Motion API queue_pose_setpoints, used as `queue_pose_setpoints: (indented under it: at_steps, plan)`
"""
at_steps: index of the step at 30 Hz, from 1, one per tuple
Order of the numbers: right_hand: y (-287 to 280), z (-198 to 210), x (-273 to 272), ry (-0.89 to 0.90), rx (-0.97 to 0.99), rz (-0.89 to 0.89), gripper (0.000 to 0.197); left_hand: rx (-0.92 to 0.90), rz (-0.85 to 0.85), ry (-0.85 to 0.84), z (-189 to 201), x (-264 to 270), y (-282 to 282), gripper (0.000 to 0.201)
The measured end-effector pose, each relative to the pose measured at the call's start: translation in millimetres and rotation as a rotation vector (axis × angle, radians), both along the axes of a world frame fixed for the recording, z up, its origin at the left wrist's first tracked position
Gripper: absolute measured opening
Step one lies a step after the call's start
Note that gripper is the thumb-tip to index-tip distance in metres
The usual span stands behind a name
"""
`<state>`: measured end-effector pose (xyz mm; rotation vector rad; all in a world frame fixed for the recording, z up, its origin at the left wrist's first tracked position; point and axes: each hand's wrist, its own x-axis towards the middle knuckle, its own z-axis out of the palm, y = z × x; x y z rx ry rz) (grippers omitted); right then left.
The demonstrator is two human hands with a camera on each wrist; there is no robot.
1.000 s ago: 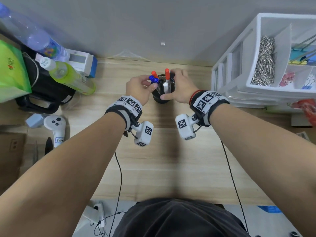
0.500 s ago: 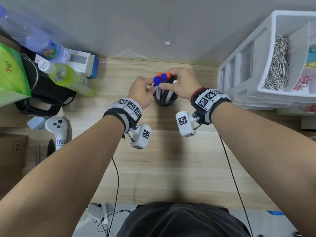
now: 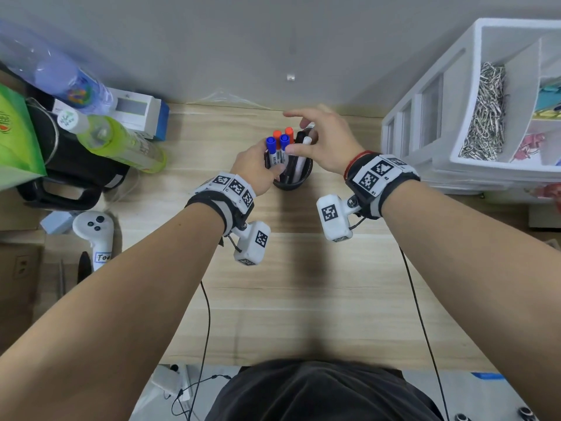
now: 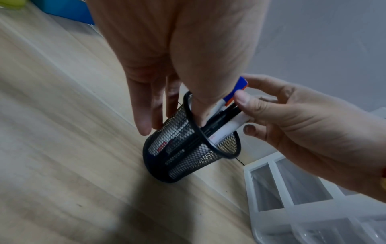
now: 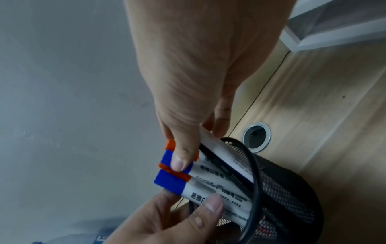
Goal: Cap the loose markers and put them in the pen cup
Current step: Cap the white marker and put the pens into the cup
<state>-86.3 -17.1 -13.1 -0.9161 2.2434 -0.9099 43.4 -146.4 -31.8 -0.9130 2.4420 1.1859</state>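
Head view: the cup [image 3: 292,180], black mesh, stands on the wooden surface [image 3: 273,299] at upper centre, holding blue-capped markers [image 3: 271,147], orange-capped ones and white barrels. The left hand [image 3: 258,170] reaches in from the lower left, its grip curled around the cup's left rim and the blue markers. The right hand [image 3: 323,144] comes from the right, thumb and fingers pinching the marker tops, index finger raised. A white controller [image 3: 95,235] at left carries a label starting "To". White drawers [image 3: 485,123] fill the upper right.

Left wrist view: the left fingers [image 4: 144,105] hang straight outside the cup [image 4: 188,148], thumb inside the rim. The right hand [image 4: 303,118] pinches the barrels above it.

Right wrist view: the right thumb [image 5: 183,155] presses a blue cap; the markers [image 5: 208,183] show Chinese print and "MARK", leaning out of the cup [image 5: 288,198]. The left hand [image 5: 167,219] grips the lowest barrel.
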Motion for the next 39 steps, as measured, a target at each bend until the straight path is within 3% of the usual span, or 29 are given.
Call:
queue_pose_setpoints:
  at_steps: [5,8,12,17,25,27,30,32,34,36,39]
  plan:
    - [-8,0,2,0.082,0.016,-0.003,0.018,-0.003,0.071,0.036,4,0,3,0.038]
    - [-6,0,-1,0.107,0.038,-0.021,0.013,0.011,0.106,0.051,5,0,2,0.033]
    - [-8,-1,-3,0.117,0.043,0.020,0.017,0.008,0.091,0.039,5,-1,3,0.030]
    - [-5,-7,-7,0.120,0.150,0.154,0.042,-0.025,0.067,0.012,5,-3,3,0.029]
    - [10,-2,-1,0.007,0.029,-0.039,0.044,0.018,0.119,-0.031,5,-2,4,0.048]
    - [16,0,2,-0.124,0.060,-0.096,0.047,0.073,0.145,-0.059,4,-2,4,0.044]
    - [30,-4,9,-0.381,0.175,-0.061,0.057,0.157,0.190,-0.062,5,-3,4,0.020]
    - [38,-8,13,-0.483,0.182,-0.025,0.057,0.164,0.192,-0.037,5,-8,6,0.024]
    - [39,-10,13,-0.498,0.120,-0.103,0.049,0.199,0.218,-0.011,4,-15,10,0.027]
    - [37,-11,7,-0.470,0.042,-0.292,0.046,0.266,0.259,0.001,3,-27,16,0.029]
    - [37,-12,-3,-0.306,-0.019,-0.481,0.030,0.344,0.321,0.022,7,-49,27,0.028]
